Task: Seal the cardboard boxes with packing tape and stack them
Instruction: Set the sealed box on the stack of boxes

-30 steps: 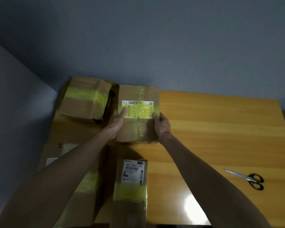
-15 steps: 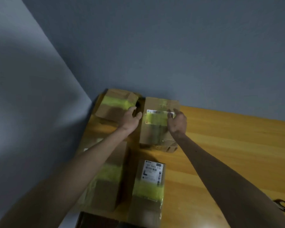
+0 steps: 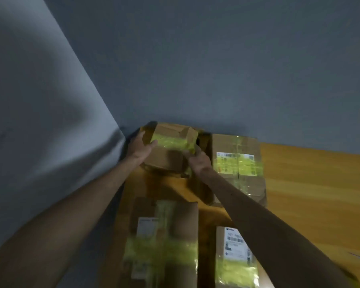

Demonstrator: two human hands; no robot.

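Boxes, 4 of cardboard, each banded with yellow-green tape (image 3: pixel 170 142), sit on the wooden table (image 3: pixel 310 183) at its wall end; grey wall (image 3: pixel 50 100) at far left. The left hand (image 3: pixel 140 146) grips the left side of the corner box (image 3: pixel 164 161), thumb over the top edge by the tape band; 0.5 s ago it was at the left edge of the labelled box (image 3: pixel 237 146). The corner box is in the table's far left corner, close to both walls, 1 top flap crumpled and raised; whether it is lifted clear of the table I cannot tell. The right hand (image 3: pixel 197 161) clamps its near right corner, fingers curled round the edge; it too has left the labelled box. Hands apart, the corner box between them. The labelled box lies flat just right of it across a dark gap, white label up, no hand on it now. Nearer the camera: near-left box (image 3: pixel 164 242), blurred; near-right box (image 3: pixel 235 258) just beside it, white label up, the right forearm passing above its far end.
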